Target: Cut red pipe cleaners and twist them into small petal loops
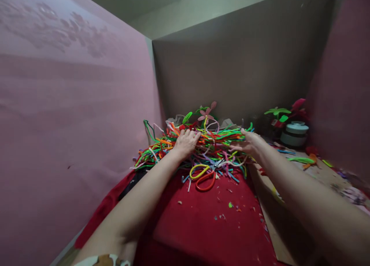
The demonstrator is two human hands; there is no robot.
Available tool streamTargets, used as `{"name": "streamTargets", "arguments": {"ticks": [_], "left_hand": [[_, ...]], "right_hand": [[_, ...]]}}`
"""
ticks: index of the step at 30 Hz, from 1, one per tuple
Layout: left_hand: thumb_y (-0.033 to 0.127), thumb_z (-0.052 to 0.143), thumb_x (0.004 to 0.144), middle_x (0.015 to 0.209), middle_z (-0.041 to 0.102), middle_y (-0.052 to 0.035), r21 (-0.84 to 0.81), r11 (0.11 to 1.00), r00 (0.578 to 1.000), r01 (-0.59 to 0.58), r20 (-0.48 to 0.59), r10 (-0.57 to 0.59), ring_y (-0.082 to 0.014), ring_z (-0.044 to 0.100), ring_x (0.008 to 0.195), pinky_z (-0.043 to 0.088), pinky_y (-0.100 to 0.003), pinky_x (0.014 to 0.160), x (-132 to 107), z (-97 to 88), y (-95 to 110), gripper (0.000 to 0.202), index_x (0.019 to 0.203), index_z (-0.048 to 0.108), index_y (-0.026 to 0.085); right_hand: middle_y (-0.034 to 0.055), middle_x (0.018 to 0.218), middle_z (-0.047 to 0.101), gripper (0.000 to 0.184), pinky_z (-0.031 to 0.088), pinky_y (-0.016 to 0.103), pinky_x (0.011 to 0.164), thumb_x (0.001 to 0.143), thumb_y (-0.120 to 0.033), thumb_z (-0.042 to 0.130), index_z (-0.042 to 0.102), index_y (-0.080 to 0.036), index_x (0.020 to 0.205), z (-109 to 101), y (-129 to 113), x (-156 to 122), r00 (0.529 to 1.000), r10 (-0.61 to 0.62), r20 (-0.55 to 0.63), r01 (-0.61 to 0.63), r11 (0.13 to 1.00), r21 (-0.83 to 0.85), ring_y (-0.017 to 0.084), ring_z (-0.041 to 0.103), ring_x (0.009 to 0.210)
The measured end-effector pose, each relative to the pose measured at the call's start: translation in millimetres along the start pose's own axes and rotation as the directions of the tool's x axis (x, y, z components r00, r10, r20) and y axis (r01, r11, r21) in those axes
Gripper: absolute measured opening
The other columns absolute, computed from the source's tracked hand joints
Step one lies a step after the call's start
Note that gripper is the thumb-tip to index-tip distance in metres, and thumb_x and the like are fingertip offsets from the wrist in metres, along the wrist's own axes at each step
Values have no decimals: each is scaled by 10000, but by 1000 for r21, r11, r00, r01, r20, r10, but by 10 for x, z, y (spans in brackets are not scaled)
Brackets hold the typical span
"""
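Observation:
A thick heap of pipe cleaners (212, 147) in green, orange, red, pink, white and blue spreads across the far end of the red cloth. On top of it rests my left hand (187, 142), fingers curled over a bunch of stems. My right hand (249, 142) is at the heap's right end. Its thumb is apart from its stretched fingers, and stem ends lie between them. Just in front are scissors (212, 170) with one yellow and one red handle loop; the blades lie slightly apart among the stems.
Scraps dot the red cloth (202, 223). Behind the heap stands a pink pipe-cleaner flower (206, 115). To the right are a cardboard sheet (267, 216), a lidded jar (295, 133) and green leaf shapes (278, 111). Pink (72, 123) and grey panels (237, 73) close in the sides and back.

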State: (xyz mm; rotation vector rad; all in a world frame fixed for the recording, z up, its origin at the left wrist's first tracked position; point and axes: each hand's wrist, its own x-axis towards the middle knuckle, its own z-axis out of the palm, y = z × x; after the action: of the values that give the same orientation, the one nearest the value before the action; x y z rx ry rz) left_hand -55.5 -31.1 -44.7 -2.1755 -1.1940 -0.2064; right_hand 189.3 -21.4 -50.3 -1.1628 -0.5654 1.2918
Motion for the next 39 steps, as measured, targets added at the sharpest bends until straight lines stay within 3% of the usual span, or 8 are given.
{"name": "streamTargets", "arguments": {"ticks": [4, 7, 9, 11, 12, 15, 27, 39], "left_hand": [[123, 339, 858, 1086, 574, -131, -18, 999, 998, 51, 29, -51, -260, 505, 1000, 356, -441, 870, -116, 373, 73, 505, 1358, 353, 196], [123, 319, 867, 1186, 520, -128, -53, 994, 995, 95, 27, -93, -253, 475, 1041, 333, -448, 904, -186, 492, 149, 559, 1408, 248, 243], [147, 318, 878, 1217, 497, -126, -93, 989, 993, 114, 25, -113, -255, 462, 1054, 320, -456, 917, -207, 502, 198, 554, 1412, 235, 268], [188, 345, 881, 1215, 497, -131, -127, 983, 991, 132, 26, -130, -267, 457, 1058, 316, -468, 916, -215, 480, 238, 534, 1403, 262, 265], [203, 358, 881, 1205, 504, -134, -138, 981, 991, 137, 22, -135, -270, 459, 1053, 318, -468, 911, -219, 462, 253, 526, 1398, 276, 255], [198, 355, 887, 1131, 545, -137, -142, 981, 990, 130, -33, -136, -253, 478, 1005, 333, -437, 891, -243, 396, 268, 472, 1358, 345, 194], [137, 423, 854, 879, 607, -93, -156, 981, 994, 114, 13, -113, -215, 544, 851, 389, -331, 712, -330, 321, 158, 170, 837, 592, 143], [294, 431, 888, 996, 637, -49, -286, 904, 948, 317, 72, -309, -186, 620, 827, 447, -284, 686, -367, 246, 230, 277, 1149, 472, 209]], "right_hand": [[140, 697, 626, 243, 498, 382, 497, 794, -271, 605, 562, -80, 938, -78, -8, -151, 1000, -25, -16, 21, 976, -217, 246, 617, 598], [89, 663, 621, 293, 485, 365, 580, 760, -311, 629, 578, -122, 978, -81, -3, -311, 963, -260, -69, 221, 912, -346, 250, 616, 636], [92, 747, 643, 377, 472, 378, 684, 779, -265, 584, 537, -136, 1131, 1, 65, -382, 672, -740, 43, 608, 518, -602, 250, 617, 720], [106, 842, 657, 386, 450, 379, 772, 812, -216, 497, 513, -136, 1190, 142, 194, -382, 420, -853, 311, 754, 137, -642, 241, 613, 799], [118, 920, 653, 346, 440, 352, 808, 821, -181, 459, 545, -138, 1153, 221, 272, -350, 368, -804, 466, 805, 24, -593, 227, 604, 867], [129, 968, 648, 252, 421, 317, 832, 756, -151, 529, 652, -140, 975, 410, 494, -163, 443, -548, 709, 814, -86, -574, 229, 574, 935], [43, 603, 602, 237, 354, 256, 593, 759, -217, 438, 649, -155, 669, 347, 654, 195, 628, -519, 581, 716, 91, -693, 154, 511, 575], [-16, 538, 468, 211, 318, 248, 518, 677, -359, 453, 530, -175, 611, 296, 561, 154, 722, -553, 416, 675, 434, -596, 123, 390, 528]]}}
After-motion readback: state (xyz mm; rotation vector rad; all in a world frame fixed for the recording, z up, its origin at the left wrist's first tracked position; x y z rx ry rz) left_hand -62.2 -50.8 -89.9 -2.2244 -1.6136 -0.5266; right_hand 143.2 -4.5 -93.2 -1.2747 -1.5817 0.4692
